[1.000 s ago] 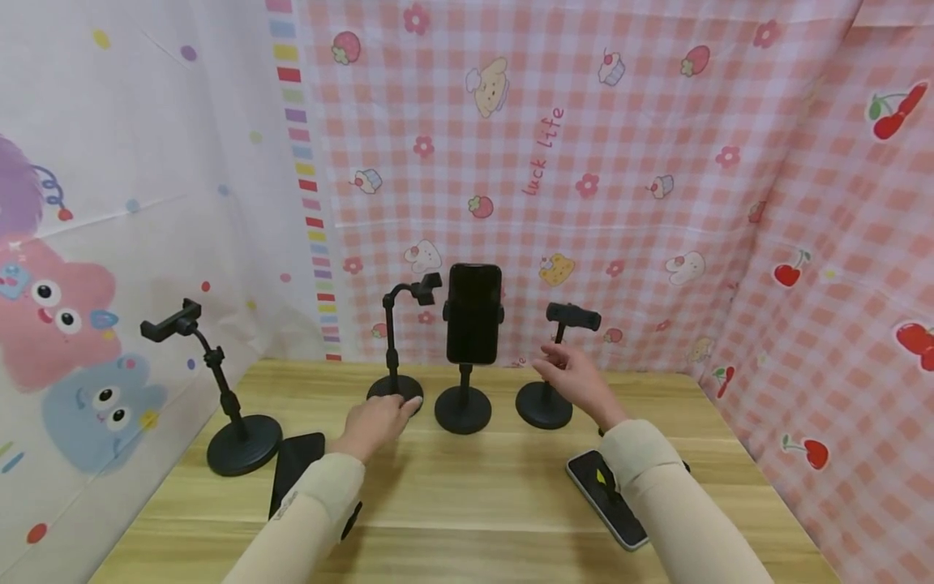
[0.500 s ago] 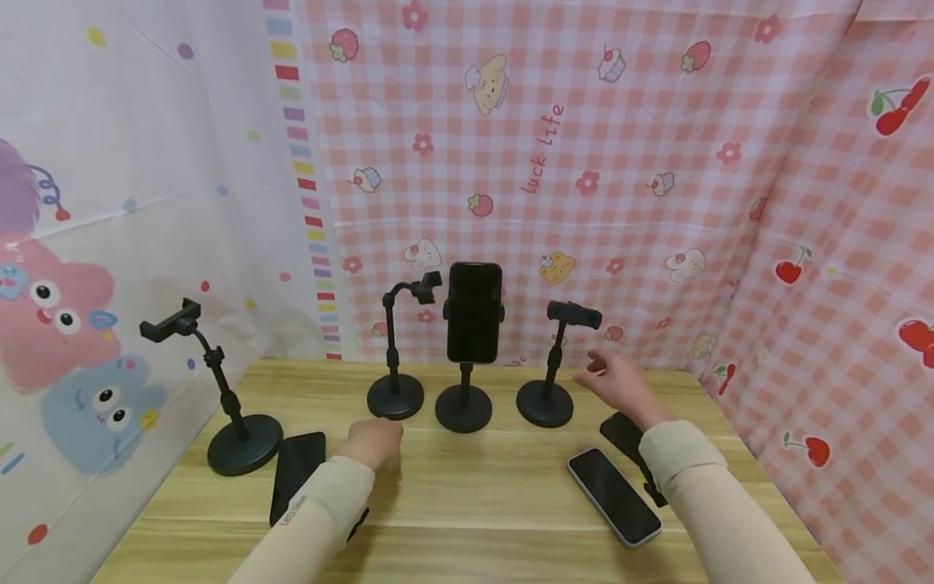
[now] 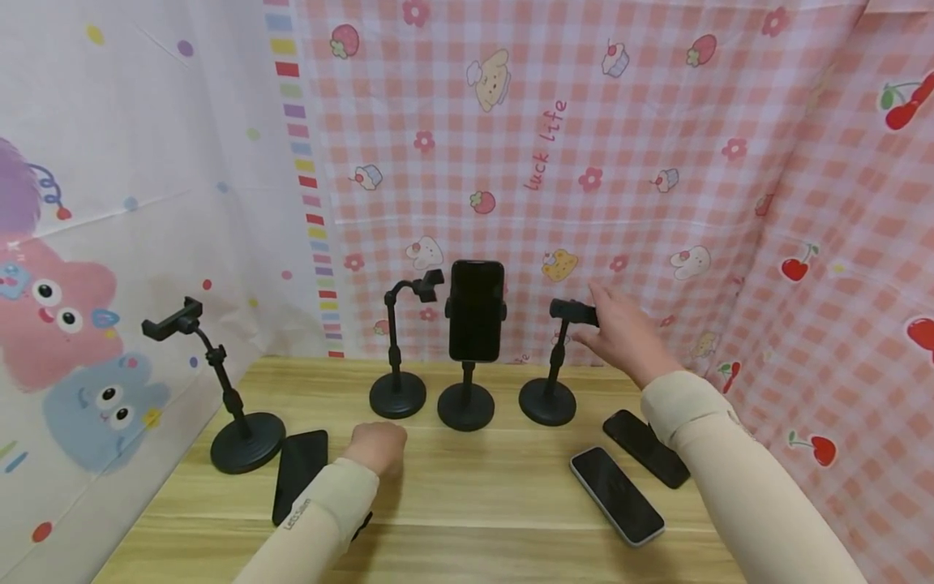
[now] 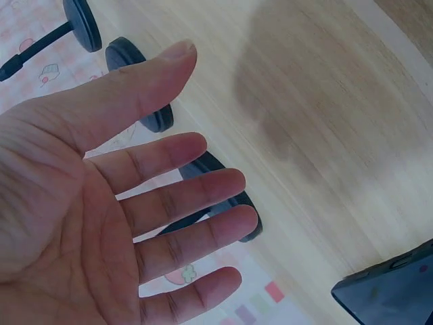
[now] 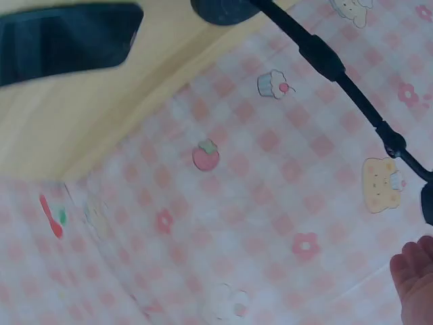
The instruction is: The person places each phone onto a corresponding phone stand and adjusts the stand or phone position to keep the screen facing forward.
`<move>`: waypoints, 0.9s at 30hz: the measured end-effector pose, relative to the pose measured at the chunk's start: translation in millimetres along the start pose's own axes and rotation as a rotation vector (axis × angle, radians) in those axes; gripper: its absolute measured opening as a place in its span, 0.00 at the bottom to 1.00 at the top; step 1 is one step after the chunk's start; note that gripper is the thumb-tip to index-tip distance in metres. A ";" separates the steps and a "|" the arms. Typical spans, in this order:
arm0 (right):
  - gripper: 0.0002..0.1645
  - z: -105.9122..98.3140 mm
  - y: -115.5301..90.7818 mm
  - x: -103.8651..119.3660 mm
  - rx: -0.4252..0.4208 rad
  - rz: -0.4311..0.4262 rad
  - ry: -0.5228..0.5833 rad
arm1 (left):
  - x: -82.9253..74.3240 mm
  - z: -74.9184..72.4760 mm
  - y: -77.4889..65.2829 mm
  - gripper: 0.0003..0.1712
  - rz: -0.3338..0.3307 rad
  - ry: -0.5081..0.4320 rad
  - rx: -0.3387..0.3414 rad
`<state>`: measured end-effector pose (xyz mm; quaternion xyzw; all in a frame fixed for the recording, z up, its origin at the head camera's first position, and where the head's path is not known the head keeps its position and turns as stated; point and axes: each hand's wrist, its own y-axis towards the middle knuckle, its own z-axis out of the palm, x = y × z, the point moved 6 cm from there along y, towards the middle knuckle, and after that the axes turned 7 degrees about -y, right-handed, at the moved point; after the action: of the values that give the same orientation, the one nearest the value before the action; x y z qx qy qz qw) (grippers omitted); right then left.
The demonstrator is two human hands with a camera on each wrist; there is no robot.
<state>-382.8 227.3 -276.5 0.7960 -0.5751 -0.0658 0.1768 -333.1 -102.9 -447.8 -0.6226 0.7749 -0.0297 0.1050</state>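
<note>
My right hand (image 3: 620, 328) is at the right end of the clamp (image 3: 572, 311) on the rightmost black phone stand (image 3: 549, 402). Its thumb lies lower than its fingers. In the right wrist view only part of the right hand (image 5: 417, 281) shows, with a small gap between fingers and clamp. My left hand (image 3: 378, 446) hovers over the table with nothing in it. The left wrist view shows the left hand (image 4: 88, 203) palm on, fingers straight and spread. Left of it lies a black phone (image 3: 301, 474), partly behind the sleeve.
The middle stand (image 3: 466, 407) holds an upright phone (image 3: 476, 312). Two more stands (image 3: 397, 396) are to its left, one at the far left edge (image 3: 248, 442). A pale-edged phone (image 3: 617, 496) and a black phone (image 3: 642, 446) lie at right. Patterned cloth (image 3: 620, 130) hangs behind the table.
My right hand moved right, away from the right stand's pole, then rose to its clamp. The left hand drew back from the second stand's base toward me.
</note>
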 end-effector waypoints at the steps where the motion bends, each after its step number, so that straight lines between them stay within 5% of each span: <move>1: 0.47 -2.2 2.1 4.3 -0.005 -0.027 -0.036 | 0.5 0.3 0.3 0.07 0.000 0.002 -0.001; 9: 0.24 1.4 13.0 21.0 0.019 -0.060 -0.184 | 1.8 -0.2 0.9 0.20 -0.009 -0.012 -0.002; 27: 0.20 9.2 20.7 28.8 -0.004 -0.056 -0.140 | 2.0 -2.9 0.2 0.20 0.044 -0.035 -0.022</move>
<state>-394.6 192.7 -274.8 0.8049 -0.5634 -0.1273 0.1359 -334.2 -105.1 -445.3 -0.6071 0.7866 -0.0081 0.1124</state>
